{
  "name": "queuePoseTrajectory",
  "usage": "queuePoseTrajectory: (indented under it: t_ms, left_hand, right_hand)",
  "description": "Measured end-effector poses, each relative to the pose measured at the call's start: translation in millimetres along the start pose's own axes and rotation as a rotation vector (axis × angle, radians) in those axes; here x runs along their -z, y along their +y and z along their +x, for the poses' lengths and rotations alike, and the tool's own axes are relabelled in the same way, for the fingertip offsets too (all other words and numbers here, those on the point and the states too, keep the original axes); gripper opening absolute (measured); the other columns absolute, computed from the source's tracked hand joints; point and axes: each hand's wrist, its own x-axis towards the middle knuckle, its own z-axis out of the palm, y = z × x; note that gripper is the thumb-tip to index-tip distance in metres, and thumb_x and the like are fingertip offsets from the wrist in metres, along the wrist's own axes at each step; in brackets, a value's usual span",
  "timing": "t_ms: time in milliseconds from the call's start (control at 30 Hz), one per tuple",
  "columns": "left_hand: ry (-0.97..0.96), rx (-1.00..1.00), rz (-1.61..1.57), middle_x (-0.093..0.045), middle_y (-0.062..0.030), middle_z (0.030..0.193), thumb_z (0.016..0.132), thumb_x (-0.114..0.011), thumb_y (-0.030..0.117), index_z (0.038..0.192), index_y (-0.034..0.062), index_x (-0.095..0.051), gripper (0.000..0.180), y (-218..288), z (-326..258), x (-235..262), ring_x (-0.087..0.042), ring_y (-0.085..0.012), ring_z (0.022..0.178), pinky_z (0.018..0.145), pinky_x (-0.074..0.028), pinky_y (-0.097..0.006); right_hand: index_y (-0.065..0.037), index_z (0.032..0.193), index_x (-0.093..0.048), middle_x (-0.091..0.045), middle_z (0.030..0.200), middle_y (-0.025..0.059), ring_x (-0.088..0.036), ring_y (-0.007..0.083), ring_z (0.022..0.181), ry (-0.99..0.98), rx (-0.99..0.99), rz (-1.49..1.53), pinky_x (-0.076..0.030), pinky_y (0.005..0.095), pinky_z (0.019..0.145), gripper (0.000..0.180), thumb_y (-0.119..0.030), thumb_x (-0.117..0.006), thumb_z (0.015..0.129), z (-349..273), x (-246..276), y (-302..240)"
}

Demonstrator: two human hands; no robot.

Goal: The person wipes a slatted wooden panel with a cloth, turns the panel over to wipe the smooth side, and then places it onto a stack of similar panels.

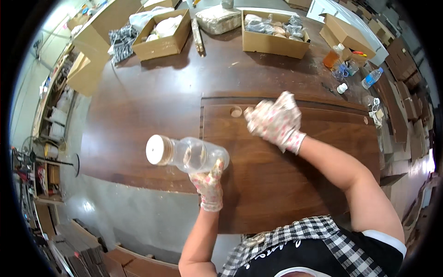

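Note:
My left hand (207, 184), in a white glove with pink spots, grips a clear plastic bottle (191, 154) around its base end. The bottle is tipped on its side in the air, its wide white cap (158, 150) pointing left. My right hand (275, 121), in a matching glove, is over a dark brown wood-grain panel (295, 180). Its fingers are drawn together and bent; whatever they hold, if anything, is hidden. Just left of those fingers is a round hole (236, 111) in the panel, and a second, smaller-looking round hole (366, 120) sits near the panel's right end.
Along the table's (138, 106) far side stand an open carton (164, 44) and another carton (274, 46) of wrapped pieces, with a wrapped bundle (218, 19) between them. At the right are an orange-liquid bottle (332, 56), a water bottle (372, 78) and a small white-capped container (342, 88).

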Motion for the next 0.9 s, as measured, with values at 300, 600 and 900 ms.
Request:
queuePoseTrajectory:
  t_ms: [300, 600, 900]
  left_hand:
    - [0.312, -0.292, 0.036, -0.046, -0.0115, 0.134, 0.081, -0.067, 0.011, 0.142, 0.0038, -0.033, 0.070, 49.6, -20.4, 53.2, -0.044, -0.0256, 0.122, 0.108, -0.032, -0.041]
    - [0.625, -0.293, -0.007, -0.047, -0.0077, 0.131, 0.080, -0.067, 0.002, 0.140, 0.0057, -0.038, 0.067, 40.0, -123.3, 139.7, -0.045, -0.0217, 0.120, 0.107, -0.033, -0.039]
    - [0.713, -0.267, -0.058, -0.048, -0.0064, 0.129, 0.079, -0.070, 0.004, 0.138, 0.0072, -0.041, 0.066, 31.7, -168.1, 157.2, -0.048, -0.0208, 0.116, 0.104, -0.037, -0.037]
  right_hand:
    - [-0.012, 0.088, -0.060, -0.056, 0.079, 0.0089, -0.057, 0.0266, 0.076, 0.252, 0.068, 0.311, -0.048, 0.0394, 0.065, 0.013, -0.021, -0.057, 0.079, 36.1, -27.1, -81.5]
    - [-0.011, 0.075, -0.049, -0.045, 0.061, 0.0018, -0.051, 0.0161, 0.057, 0.498, 0.526, -0.364, -0.036, 0.0316, 0.040, 0.008, -0.008, -0.056, 0.076, -33.9, 30.5, -115.0]
    - [-0.009, 0.097, -0.055, -0.054, 0.080, 0.0054, -0.056, 0.0205, 0.072, 0.365, 0.597, 0.131, -0.048, 0.0364, 0.057, 0.019, -0.015, -0.054, 0.079, -21.7, 16.4, -181.8]
